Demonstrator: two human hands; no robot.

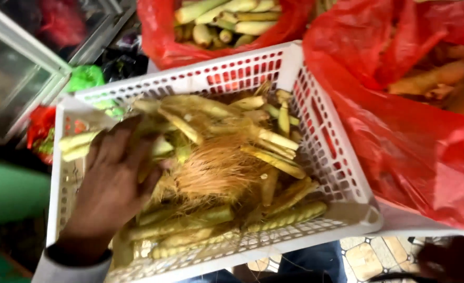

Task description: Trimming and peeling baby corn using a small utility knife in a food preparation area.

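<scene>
My left hand (111,183) lies palm down in the left half of the white basket (342,178), fingers spread and loosely curled over a few baby corn cobs (190,222); I cannot tell if they close on one. The cobs fill the basket edge to edge, with a tuft of corn silk (213,170) at the centre. I judge them light, stiff but snappable, best gripped mid-length. Red bags (400,131) sit beyond the right rim. My right hand (452,262), at the lower right corner, is too dark to read.
</scene>
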